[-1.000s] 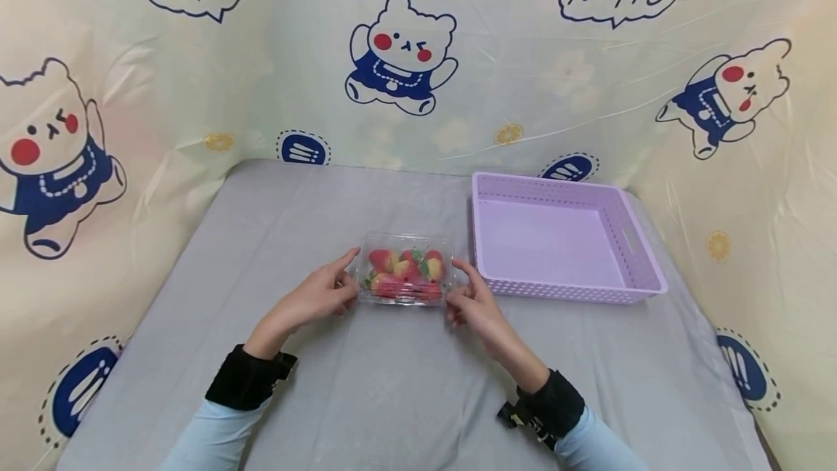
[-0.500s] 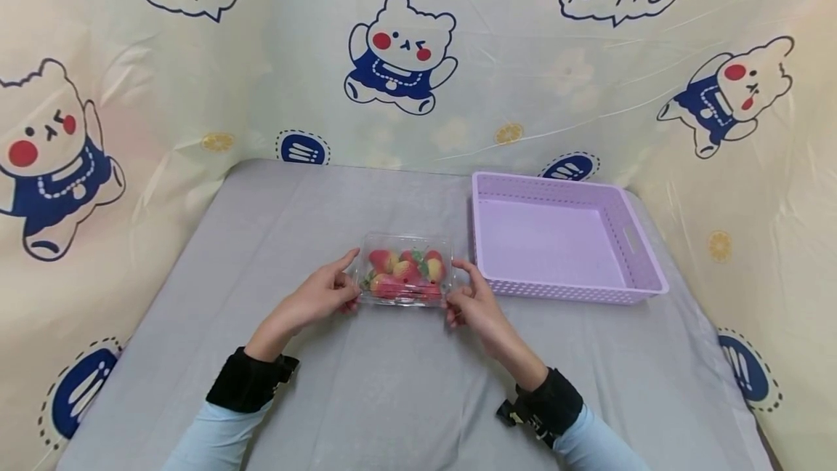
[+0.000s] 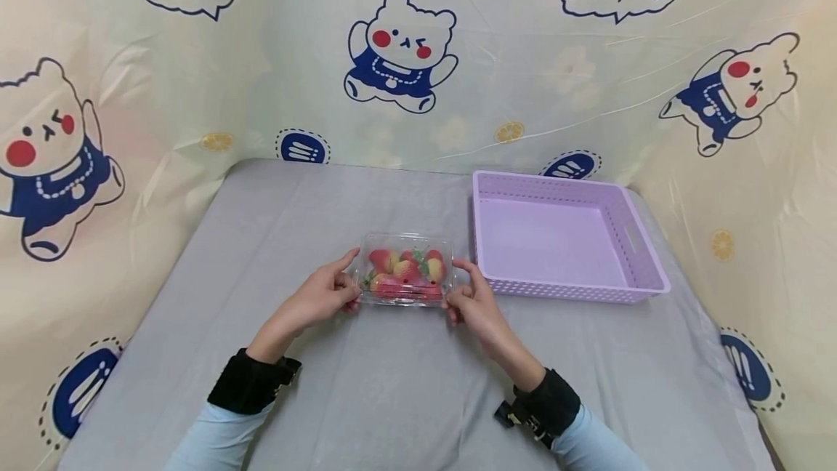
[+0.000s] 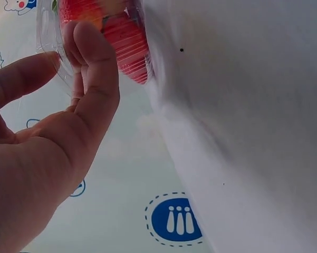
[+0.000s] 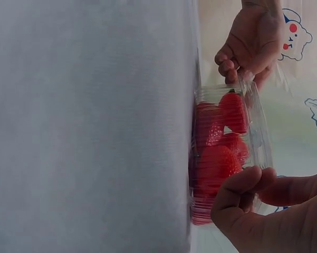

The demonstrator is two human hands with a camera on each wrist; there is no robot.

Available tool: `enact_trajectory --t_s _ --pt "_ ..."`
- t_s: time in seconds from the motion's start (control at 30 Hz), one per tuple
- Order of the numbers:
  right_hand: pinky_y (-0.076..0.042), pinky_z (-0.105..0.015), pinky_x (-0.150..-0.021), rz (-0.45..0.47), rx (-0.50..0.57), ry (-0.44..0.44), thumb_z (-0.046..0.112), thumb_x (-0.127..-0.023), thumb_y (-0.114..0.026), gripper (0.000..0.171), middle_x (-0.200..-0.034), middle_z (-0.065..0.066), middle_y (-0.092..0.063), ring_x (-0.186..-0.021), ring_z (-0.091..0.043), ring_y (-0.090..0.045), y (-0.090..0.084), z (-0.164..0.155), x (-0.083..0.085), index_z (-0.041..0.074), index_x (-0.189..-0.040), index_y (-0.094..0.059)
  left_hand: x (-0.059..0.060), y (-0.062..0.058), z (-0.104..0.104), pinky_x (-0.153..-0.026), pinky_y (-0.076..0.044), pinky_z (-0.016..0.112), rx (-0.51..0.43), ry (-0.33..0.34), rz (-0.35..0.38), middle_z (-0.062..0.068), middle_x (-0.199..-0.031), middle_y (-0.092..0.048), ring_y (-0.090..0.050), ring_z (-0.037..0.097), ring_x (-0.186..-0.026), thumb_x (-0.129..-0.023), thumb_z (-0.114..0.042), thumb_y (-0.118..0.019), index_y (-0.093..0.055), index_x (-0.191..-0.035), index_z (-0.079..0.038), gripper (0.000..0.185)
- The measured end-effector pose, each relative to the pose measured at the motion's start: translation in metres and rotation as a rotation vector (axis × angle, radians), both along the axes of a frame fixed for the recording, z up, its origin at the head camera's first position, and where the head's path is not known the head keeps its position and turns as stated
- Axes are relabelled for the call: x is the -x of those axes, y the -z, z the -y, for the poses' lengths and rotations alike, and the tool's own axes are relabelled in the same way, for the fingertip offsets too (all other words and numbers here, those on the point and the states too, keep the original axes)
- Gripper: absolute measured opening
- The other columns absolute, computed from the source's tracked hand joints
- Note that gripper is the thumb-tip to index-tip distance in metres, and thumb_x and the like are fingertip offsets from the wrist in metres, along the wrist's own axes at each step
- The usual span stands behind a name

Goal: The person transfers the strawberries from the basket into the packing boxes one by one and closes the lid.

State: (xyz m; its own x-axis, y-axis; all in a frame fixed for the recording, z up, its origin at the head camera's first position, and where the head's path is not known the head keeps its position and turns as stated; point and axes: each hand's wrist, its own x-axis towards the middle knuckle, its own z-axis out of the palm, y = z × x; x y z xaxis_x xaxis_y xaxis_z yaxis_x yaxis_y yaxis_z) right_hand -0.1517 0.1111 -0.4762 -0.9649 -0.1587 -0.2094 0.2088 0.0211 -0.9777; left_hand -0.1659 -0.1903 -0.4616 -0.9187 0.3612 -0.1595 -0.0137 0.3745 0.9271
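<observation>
Between two hands [image 3: 400, 304], one strawberry box [image 3: 407, 268]

The clamshell box [image 3: 407, 269] is thin clear plastic, glossy, with fine ribs along its side walls as the right wrist view shows; the strawberries [image 3: 405, 273] inside look shiny red and yellow. It sits on the worktop [image 3: 261, 238], which is covered in matt grey cloth, smooth with soft creases. To the right of the box, the lilac basket [image 3: 644, 267] is matt plastic with perforated walls. Behind the box, the backdrop sheet [image 3: 523, 78] is glossy, wrinkled printed plastic film.
</observation>
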Motion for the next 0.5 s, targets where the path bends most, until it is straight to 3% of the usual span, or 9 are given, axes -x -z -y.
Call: enact_trajectory --t_s 0.23,0.5 --pt "-0.046 -0.027 -0.058 -0.007 -0.009 0.000 -0.012 -0.097 -0.053 0.064 -0.078 -0.011 -0.062 -0.060 -0.016 -0.052 -0.0008 0.0002 -0.0005 0.007 -0.157 -0.040 -0.0007 0.0016 -0.0010 -0.074 -0.060 0.040 0.001 -0.026 -0.003 0.020 -0.084 -0.068 -0.070 0.038 -0.082 -0.102 0.005 -0.055 -0.013 -0.167 0.003 0.077" --pt "-0.046 -0.029 -0.061 -0.021 -0.100 -0.001 -0.006 -0.099 -0.054 0.064 -0.085 -0.021 -0.065 -0.063 -0.017 -0.055 -0.0021 0.0001 0.0001 0.012 -0.159 -0.041 -0.0006 -0.0042 -0.0011 -0.074 -0.059 0.043 0.015 0.001 -0.005 0.021 -0.086 -0.068 -0.069 0.037 -0.080 -0.103 0.002 -0.055 -0.012 -0.167 0.002 0.077"
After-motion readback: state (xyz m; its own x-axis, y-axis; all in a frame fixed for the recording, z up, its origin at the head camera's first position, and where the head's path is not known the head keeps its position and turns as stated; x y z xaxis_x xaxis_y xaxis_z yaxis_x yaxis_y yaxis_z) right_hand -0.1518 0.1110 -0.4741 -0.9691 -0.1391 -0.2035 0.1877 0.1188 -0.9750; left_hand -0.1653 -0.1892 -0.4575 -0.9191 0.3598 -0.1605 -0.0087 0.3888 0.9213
